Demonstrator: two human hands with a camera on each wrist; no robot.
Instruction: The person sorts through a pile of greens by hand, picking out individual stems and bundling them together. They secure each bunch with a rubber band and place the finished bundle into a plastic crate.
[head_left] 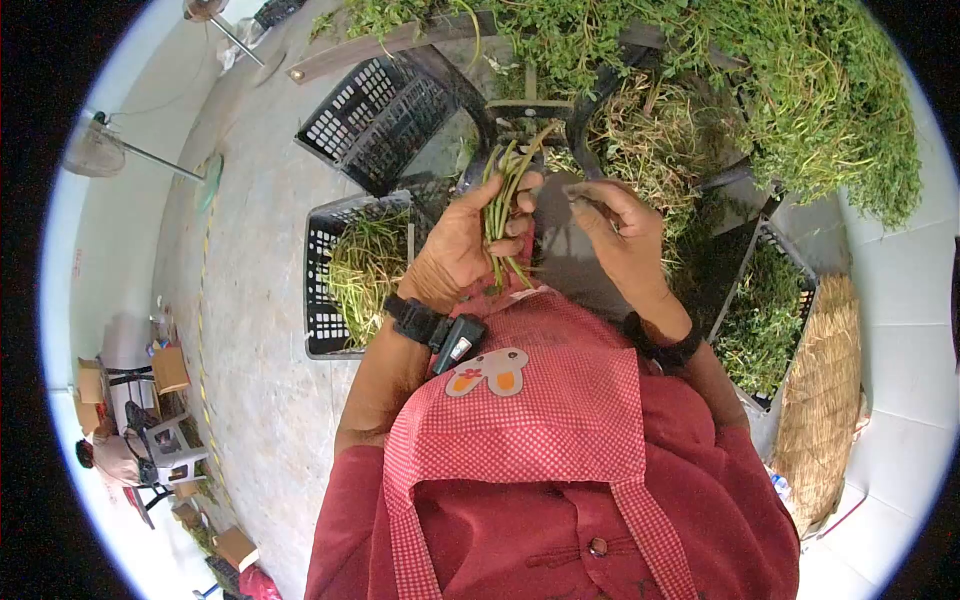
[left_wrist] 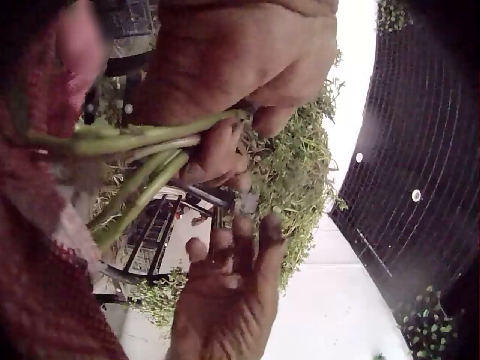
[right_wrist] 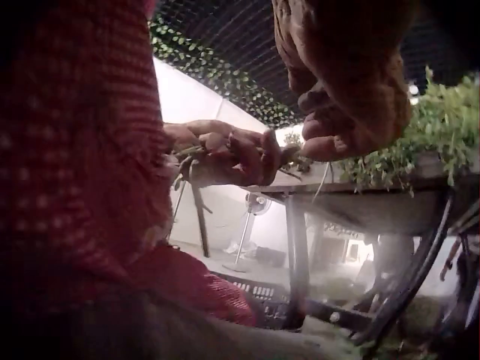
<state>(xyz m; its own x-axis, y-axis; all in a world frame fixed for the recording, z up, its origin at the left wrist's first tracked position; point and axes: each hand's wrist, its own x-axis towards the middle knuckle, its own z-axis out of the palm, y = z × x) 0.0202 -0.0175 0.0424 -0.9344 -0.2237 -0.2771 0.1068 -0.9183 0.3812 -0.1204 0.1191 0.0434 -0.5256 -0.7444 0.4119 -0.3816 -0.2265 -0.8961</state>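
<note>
My left hand [head_left: 465, 235] grips a small bunch of green stems [head_left: 508, 205] in front of the apron, its fingers curled round them. In the left wrist view, several thick stems [left_wrist: 142, 139] stick out from under that hand [left_wrist: 240, 60]. A short way to the right, my right hand [head_left: 625, 235] is raised level with the bunch, thumb and forefinger bent loosely toward it. Nothing shows between its fingers, which look relaxed in the left wrist view. The right wrist view has the right hand [right_wrist: 345, 82] close to the left hand [right_wrist: 232, 154].
Leafy green plants [head_left: 800, 90] heap over the table [head_left: 390, 45] ahead. A black crate [head_left: 325, 300] of cut stems [head_left: 365, 265] stands at left, with another black crate [head_left: 375, 120] beyond it. To the right are a crate of greens [head_left: 765, 320] and a straw-coloured bundle [head_left: 825, 390].
</note>
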